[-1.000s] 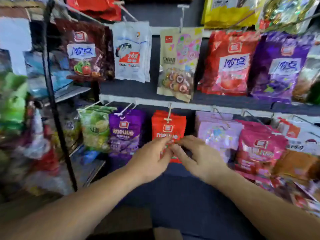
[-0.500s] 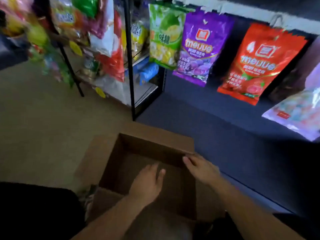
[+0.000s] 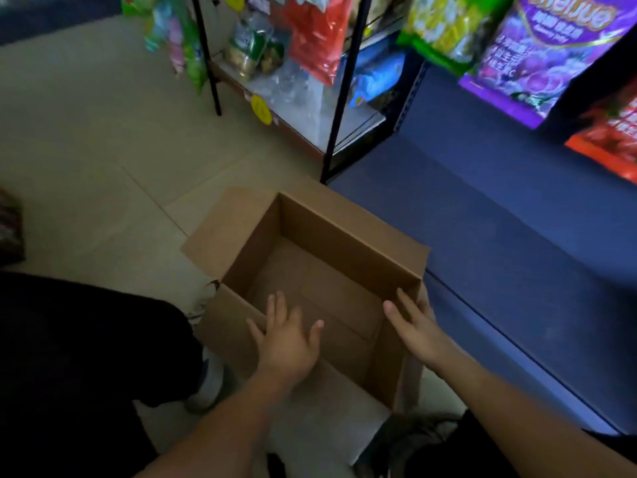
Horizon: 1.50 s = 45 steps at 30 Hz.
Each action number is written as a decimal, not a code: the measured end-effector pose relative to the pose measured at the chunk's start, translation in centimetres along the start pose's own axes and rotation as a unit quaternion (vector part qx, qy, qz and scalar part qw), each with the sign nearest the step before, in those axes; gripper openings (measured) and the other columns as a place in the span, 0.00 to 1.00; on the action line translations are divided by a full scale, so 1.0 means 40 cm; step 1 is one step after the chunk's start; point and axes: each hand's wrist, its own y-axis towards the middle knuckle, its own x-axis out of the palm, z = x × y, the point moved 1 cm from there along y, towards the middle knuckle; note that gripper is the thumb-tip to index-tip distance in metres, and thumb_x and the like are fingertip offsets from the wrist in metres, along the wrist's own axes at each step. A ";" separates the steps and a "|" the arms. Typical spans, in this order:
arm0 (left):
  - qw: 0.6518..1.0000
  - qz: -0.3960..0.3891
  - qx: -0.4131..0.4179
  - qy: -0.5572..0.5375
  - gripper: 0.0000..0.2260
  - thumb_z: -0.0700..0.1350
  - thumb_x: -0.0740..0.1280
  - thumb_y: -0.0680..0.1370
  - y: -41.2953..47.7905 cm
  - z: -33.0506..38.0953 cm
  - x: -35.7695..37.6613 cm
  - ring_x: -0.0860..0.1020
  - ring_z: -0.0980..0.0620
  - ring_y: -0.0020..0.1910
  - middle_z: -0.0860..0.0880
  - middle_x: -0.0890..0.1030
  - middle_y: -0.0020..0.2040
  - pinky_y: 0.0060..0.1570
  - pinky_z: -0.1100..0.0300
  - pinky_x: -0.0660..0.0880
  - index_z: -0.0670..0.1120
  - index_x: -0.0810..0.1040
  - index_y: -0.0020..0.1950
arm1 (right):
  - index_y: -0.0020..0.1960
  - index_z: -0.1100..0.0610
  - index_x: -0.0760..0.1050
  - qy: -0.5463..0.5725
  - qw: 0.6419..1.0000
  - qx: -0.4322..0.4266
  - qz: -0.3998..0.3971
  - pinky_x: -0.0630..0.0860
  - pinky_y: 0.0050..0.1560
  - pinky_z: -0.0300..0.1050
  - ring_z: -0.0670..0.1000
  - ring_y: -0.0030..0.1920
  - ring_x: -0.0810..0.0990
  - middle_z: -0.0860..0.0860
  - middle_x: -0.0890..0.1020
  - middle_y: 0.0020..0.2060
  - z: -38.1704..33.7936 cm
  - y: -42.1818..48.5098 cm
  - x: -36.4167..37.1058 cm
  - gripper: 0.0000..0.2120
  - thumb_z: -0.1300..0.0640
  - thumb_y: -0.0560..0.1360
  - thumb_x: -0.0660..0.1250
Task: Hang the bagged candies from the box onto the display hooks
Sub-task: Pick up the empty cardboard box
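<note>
Nothing is grasped: the left hand is held flat with fingers spread over the near part of the box's opening, and the right hand is laid open-palmed along the box's right wall, at or just over its rim; contact cannot be confirmed.

The cardboard box is set on the tiled floor, flaps folded outward, its long axis running from near-left to far-right. Plain corrugated board is seen inside, matte and creased at the bottom seams. No bagged candy is visible in the box; the interior appears bare.

Beyond the box's far-right corner, glossy, crinkled film bags are seen hanging against the dark display wall: a purple bag, a green-yellow bag and a red bag.

It is judged that no stock remains below either hand; the left hand is the better placed to check the floor of the box.
</note>
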 end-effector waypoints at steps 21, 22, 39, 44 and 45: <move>0.954 -0.045 -0.192 -0.224 0.46 0.64 0.60 0.80 0.010 -0.056 0.030 0.67 0.37 0.75 0.39 0.45 0.83 0.67 0.42 0.72 0.53 0.26 0.78 | 0.83 0.48 0.43 -0.256 0.965 -0.026 0.058 0.60 0.76 0.67 0.65 0.79 0.59 0.58 0.57 0.81 -0.199 0.267 -0.031 0.46 0.21 0.74 0.42; 0.952 -0.044 -0.191 -0.236 0.45 0.64 0.60 0.80 0.021 -0.069 0.025 0.67 0.37 0.76 0.41 0.45 0.83 0.68 0.42 0.72 0.54 0.26 0.78 | 0.83 0.48 0.45 -0.263 0.962 -0.033 0.064 0.63 0.75 0.64 0.65 0.77 0.63 0.58 0.61 0.80 -0.219 0.264 -0.030 0.47 0.20 0.73 0.41; 0.916 0.083 -0.259 -0.296 0.31 0.64 0.51 0.83 0.087 -0.330 -0.147 0.72 0.42 0.72 0.46 0.68 0.78 0.68 0.47 0.73 0.58 0.42 0.82 | 0.74 0.22 0.43 -0.003 0.989 -0.113 -0.097 0.71 0.69 0.68 0.61 0.73 0.71 0.48 0.66 0.79 -0.402 0.304 0.170 0.45 0.15 0.63 0.58; 0.878 0.125 -0.273 -0.372 0.25 0.55 0.55 0.85 0.163 -0.354 -0.175 0.72 0.43 0.72 0.47 0.72 0.76 0.68 0.52 0.71 0.57 0.53 0.82 | 0.81 0.36 0.47 0.008 0.987 -0.121 -0.100 0.66 0.74 0.65 0.60 0.77 0.66 0.50 0.63 0.80 -0.517 0.310 0.197 0.34 0.30 0.79 0.54; 0.863 0.145 -0.285 -0.390 0.24 0.54 0.56 0.85 0.187 -0.369 -0.194 0.70 0.43 0.74 0.48 0.71 0.76 0.70 0.51 0.69 0.57 0.56 0.81 | 0.82 0.39 0.47 0.003 0.987 -0.130 -0.096 0.64 0.76 0.62 0.58 0.78 0.64 0.50 0.62 0.81 -0.543 0.319 0.202 0.31 0.35 0.83 0.53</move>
